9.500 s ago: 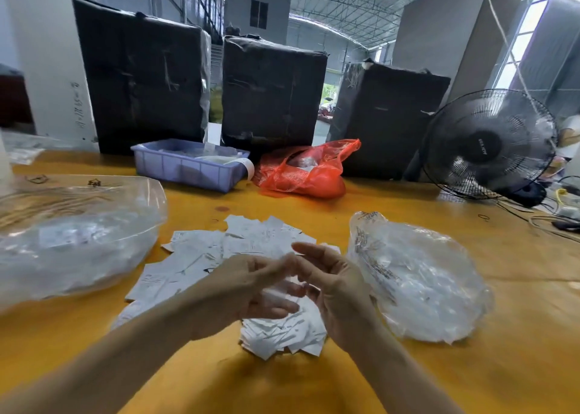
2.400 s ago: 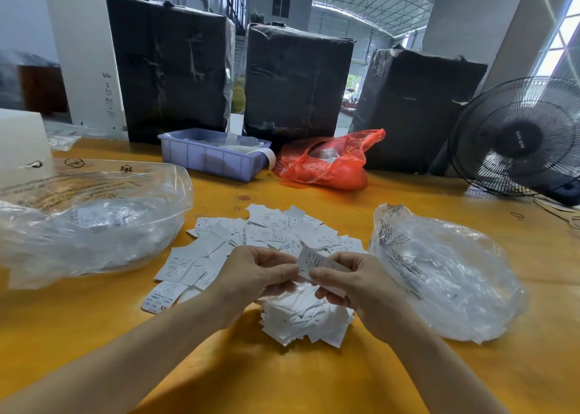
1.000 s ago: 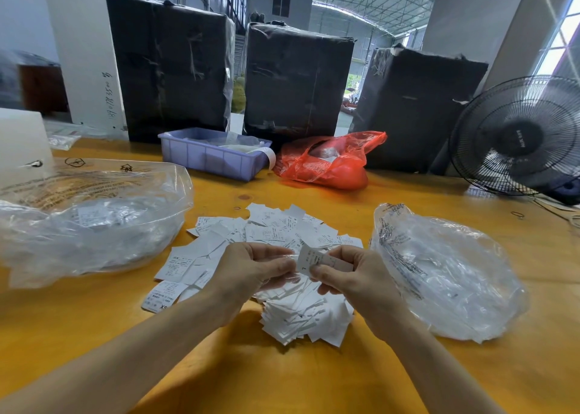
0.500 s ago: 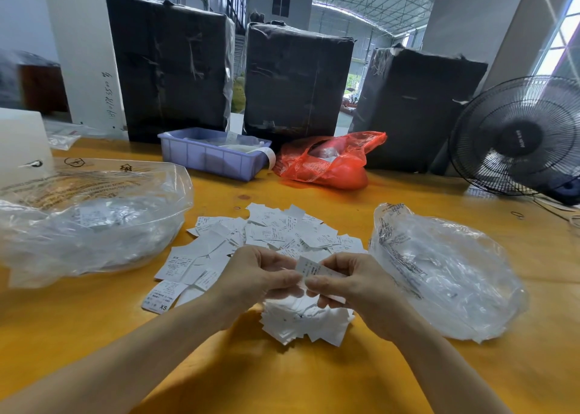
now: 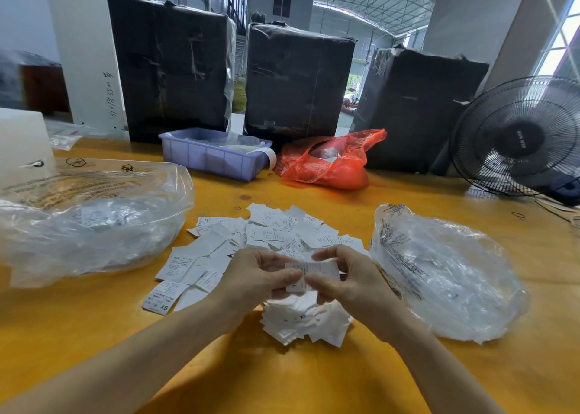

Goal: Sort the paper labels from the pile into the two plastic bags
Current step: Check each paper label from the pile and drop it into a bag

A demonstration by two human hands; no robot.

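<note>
The left hand [image 5: 254,277] and the right hand [image 5: 348,280] meet above the yellow table [image 5: 282,376], and both pinch one small white label [image 5: 309,272] between thumb and fingertips. The label is held between the two hands, with a printed letter near its lower edge.

Directly under the hands lies a thick heap of labels [image 5: 306,321], mostly blank side up. Spread labels [image 5: 248,241] fan out behind and to the left of the hands, printed side up; one near the left forearm reads XS.

The left plastic bag [image 5: 94,222], clear and puffed, lies well to the left of the left hand and holds some labels. The right plastic bag [image 5: 445,272] lies just beside the right hand.

Farther back on the table stand a blue bin [image 5: 213,158], a red bag [image 5: 326,162], three black wrapped boxes [image 5: 295,81] and a fan [image 5: 527,137].
</note>
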